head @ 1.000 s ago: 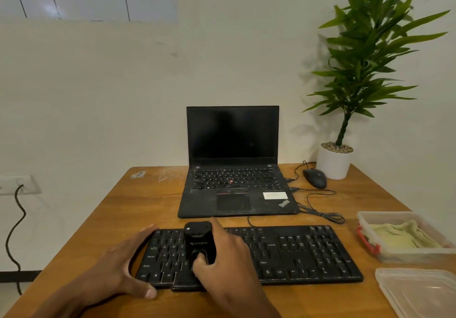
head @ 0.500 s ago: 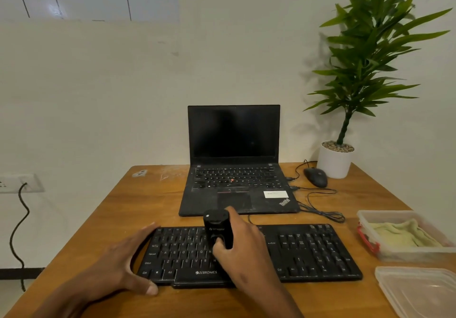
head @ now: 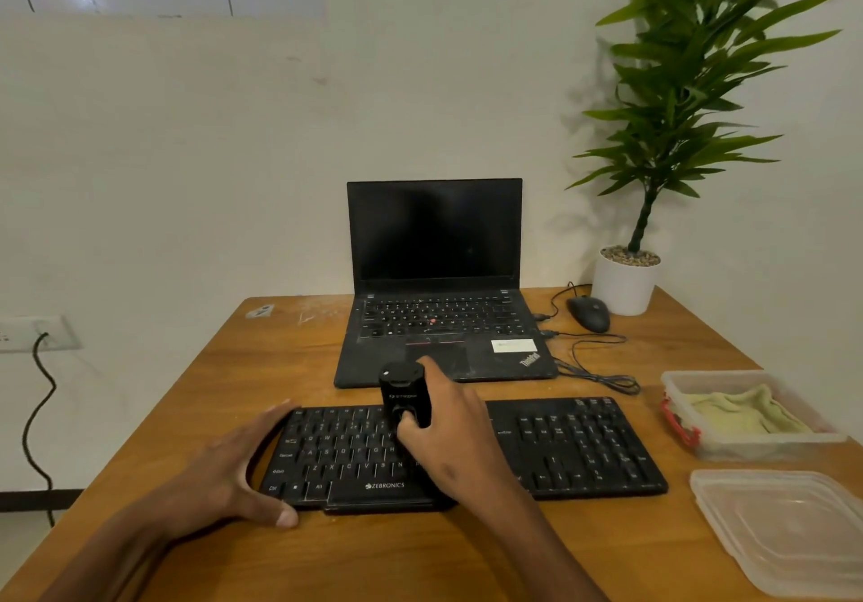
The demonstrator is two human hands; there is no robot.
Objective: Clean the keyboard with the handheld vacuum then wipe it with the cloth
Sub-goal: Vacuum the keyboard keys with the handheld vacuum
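Note:
A black keyboard (head: pixel 579 447) lies across the near part of the wooden table (head: pixel 196 396). My right hand (head: pixel 455 447) grips a small black handheld vacuum (head: pixel 404 394), standing upright on the keys near the keyboard's middle, toward its far edge. My left hand (head: pixel 224 475) clasps the keyboard's left end, thumb on the front edge and fingers over the far corner. A pale green cloth (head: pixel 742 412) lies crumpled in an open clear plastic box (head: pixel 766 445) at the right.
A black laptop (head: pixel 439 321) stands open behind the keyboard. A wired mouse (head: pixel 588 313) and its cable lie to the laptop's right, beside a potted plant (head: pixel 626 281). The box's clear lid (head: pixel 784 527) rests at the table's near right corner.
My right hand has slid the vacuum rightward along the keyboard, from its left part to near the middle and toward the far edge. My left hand has stayed on the keyboard's left end.

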